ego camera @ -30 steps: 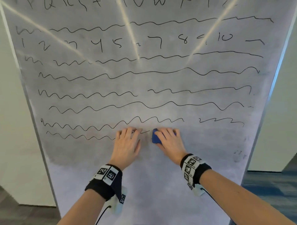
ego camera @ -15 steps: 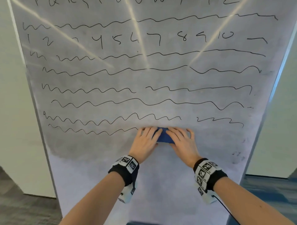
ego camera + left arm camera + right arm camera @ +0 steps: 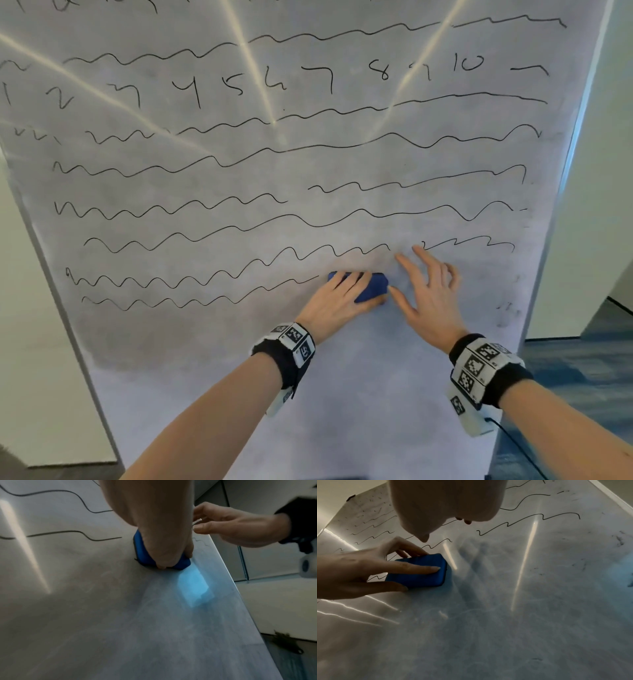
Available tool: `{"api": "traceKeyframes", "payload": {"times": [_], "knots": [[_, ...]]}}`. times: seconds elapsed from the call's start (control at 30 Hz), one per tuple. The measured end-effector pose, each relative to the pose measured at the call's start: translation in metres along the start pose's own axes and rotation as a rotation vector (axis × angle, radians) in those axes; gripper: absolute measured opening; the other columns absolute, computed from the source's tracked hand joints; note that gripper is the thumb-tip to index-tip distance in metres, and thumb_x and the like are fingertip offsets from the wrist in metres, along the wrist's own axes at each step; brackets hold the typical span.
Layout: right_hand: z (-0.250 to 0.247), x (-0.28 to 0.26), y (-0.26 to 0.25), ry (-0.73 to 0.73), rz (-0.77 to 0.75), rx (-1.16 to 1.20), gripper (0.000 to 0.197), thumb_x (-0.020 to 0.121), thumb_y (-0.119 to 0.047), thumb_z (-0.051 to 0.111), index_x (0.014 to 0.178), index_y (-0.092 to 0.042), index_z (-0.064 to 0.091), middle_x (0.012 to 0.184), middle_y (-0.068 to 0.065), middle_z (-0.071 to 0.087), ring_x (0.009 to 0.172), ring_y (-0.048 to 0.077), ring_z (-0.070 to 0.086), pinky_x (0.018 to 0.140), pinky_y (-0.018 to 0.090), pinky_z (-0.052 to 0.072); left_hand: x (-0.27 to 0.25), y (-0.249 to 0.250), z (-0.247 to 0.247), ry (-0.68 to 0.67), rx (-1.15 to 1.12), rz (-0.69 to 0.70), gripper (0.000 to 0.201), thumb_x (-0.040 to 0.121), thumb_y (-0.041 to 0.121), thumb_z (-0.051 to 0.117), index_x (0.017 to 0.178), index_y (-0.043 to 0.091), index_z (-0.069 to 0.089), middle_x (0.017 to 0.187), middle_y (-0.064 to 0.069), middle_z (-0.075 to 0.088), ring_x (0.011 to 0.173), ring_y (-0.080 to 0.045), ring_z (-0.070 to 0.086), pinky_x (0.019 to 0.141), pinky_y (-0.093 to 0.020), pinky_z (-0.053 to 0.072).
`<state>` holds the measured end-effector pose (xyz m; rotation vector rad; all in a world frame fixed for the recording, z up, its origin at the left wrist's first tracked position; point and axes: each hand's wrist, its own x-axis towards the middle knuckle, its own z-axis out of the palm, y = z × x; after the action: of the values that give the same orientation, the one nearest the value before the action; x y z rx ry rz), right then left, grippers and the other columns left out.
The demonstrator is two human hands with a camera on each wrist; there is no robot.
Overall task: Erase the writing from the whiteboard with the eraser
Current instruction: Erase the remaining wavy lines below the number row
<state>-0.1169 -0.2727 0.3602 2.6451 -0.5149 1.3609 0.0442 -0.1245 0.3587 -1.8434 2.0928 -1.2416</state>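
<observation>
A blue eraser (image 3: 373,287) lies flat against the whiteboard (image 3: 308,394), at the right end of the lowest wavy black line (image 3: 191,301). My left hand (image 3: 339,298) grips it, fingers over its top and thumb on its lower side; the right wrist view shows the eraser (image 3: 419,574) under the left hand (image 3: 359,572). My right hand (image 3: 428,287) is open just right of the eraser, fingers spread and holding nothing. Several wavy lines and a row of numbers (image 3: 239,85) fill the board above.
The board's lower part is grey and smudged, with small ink marks (image 3: 510,311) near its right frame (image 3: 565,192). Pale walls stand on both sides, and blue carpet (image 3: 589,359) lies at the lower right.
The eraser passed from my right hand to my left: first the right held it, then both touched it, now the left grips it alone. The right hand let go and shifted right.
</observation>
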Motion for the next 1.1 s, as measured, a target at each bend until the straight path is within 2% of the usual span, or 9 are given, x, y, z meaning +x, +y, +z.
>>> {"api": "traceKeyframes", "payload": {"times": [0.13, 0.27, 0.37, 0.5, 0.63, 0.8, 0.9, 1.0, 1.1], "knots": [[0.006, -0.003, -0.017, -0.002, 0.014, 0.019, 0.051, 0.092, -0.048, 0.041, 0.138, -0.024, 0.042, 0.139, 0.01, 0.039, 0.112, 0.026, 0.045, 0.102, 0.049, 0.026, -0.046, -0.021, -0.003, -0.009, 0.008, -0.138, 0.067, 0.092, -0.003, 0.013, 0.145, 0.031, 0.034, 0.135, -0.022, 0.044, 0.116, -0.037, 0.047, 0.096, -0.045, 0.038], [0.009, -0.006, -0.033, 0.002, 0.02, 0.02, 0.05, 0.093, -0.047, 0.041, 0.137, -0.023, 0.044, 0.137, 0.011, 0.041, 0.111, 0.026, 0.046, 0.102, 0.048, 0.026, -0.1, -0.034, -0.011, 0.0, 0.033, -0.281, 0.081, 0.079, -0.006, 0.011, 0.145, 0.032, 0.037, 0.133, -0.022, 0.046, 0.111, -0.036, 0.045, 0.091, -0.043, 0.035], [0.009, -0.008, -0.046, 0.007, 0.024, 0.027, 0.048, 0.094, -0.045, 0.041, 0.137, -0.024, 0.043, 0.136, 0.01, 0.042, 0.114, 0.025, 0.045, 0.102, 0.048, 0.026, -0.099, -0.032, -0.01, 0.031, 0.029, -0.329, 0.08, 0.077, -0.006, 0.014, 0.143, 0.031, 0.04, 0.132, -0.021, 0.04, 0.108, -0.036, 0.044, 0.089, -0.045, 0.034], [0.011, -0.006, -0.066, -0.005, 0.013, 0.039, 0.048, 0.094, -0.045, 0.041, 0.136, -0.023, 0.043, 0.136, 0.01, 0.042, 0.113, 0.024, 0.045, 0.101, 0.048, 0.028, -0.062, -0.022, -0.003, 0.032, 0.017, -0.258, 0.076, 0.088, -0.005, 0.006, 0.141, 0.032, 0.045, 0.132, -0.019, 0.041, 0.108, -0.036, 0.051, 0.087, -0.044, 0.038], [0.014, 0.0, -0.085, -0.028, -0.002, 0.048, 0.049, 0.095, -0.045, 0.041, 0.138, -0.022, 0.044, 0.137, 0.01, 0.041, 0.114, 0.023, 0.044, 0.101, 0.048, 0.029, -0.05, -0.019, -0.001, 0.061, -0.006, -0.173, 0.058, 0.087, 0.004, 0.035, 0.135, 0.03, 0.053, 0.133, -0.018, 0.044, 0.112, -0.035, 0.048, 0.088, -0.043, 0.039], [0.018, -0.001, -0.096, -0.054, 0.003, 0.071, 0.047, 0.095, -0.045, 0.039, 0.137, -0.024, 0.042, 0.137, 0.009, 0.039, 0.113, 0.022, 0.043, 0.101, 0.048, 0.028, -0.116, -0.041, -0.004, -0.02, -0.026, -0.24, 0.071, 0.084, -0.003, 0.025, 0.142, 0.033, 0.044, 0.132, -0.018, 0.051, 0.111, -0.034, 0.05, 0.088, -0.043, 0.04], [0.019, -0.008, -0.099, -0.088, 0.01, 0.063, 0.048, 0.096, -0.045, 0.036, 0.137, -0.023, 0.043, 0.137, 0.009, 0.039, 0.114, 0.023, 0.043, 0.102, 0.047, 0.025, -0.149, -0.055, -0.012, -0.048, -0.01, -0.277, 0.081, 0.08, -0.008, 0.013, 0.144, 0.033, 0.041, 0.133, -0.018, 0.048, 0.11, -0.035, 0.048, 0.086, -0.044, 0.041], [0.02, -0.013, -0.102, -0.108, 0.022, 0.062, 0.048, 0.096, -0.044, 0.036, 0.138, -0.023, 0.043, 0.136, 0.01, 0.039, 0.115, 0.024, 0.044, 0.102, 0.047, 0.026, -0.136, -0.059, -0.015, -0.035, 0.017, -0.291, 0.078, 0.081, -0.007, 0.014, 0.144, 0.032, 0.041, 0.133, -0.018, 0.043, 0.11, -0.035, 0.048, 0.088, -0.044, 0.037], [0.022, -0.015, -0.108, -0.099, 0.024, 0.049, 0.047, 0.095, -0.043, 0.039, 0.138, -0.022, 0.043, 0.137, 0.01, 0.039, 0.115, 0.023, 0.043, 0.101, 0.047, 0.027, -0.098, -0.049, -0.014, 0.007, 0.016, -0.292, 0.068, 0.082, 0.0, 0.034, 0.142, 0.031, 0.044, 0.133, -0.016, 0.041, 0.112, -0.034, 0.048, 0.089, -0.043, 0.035]]}}
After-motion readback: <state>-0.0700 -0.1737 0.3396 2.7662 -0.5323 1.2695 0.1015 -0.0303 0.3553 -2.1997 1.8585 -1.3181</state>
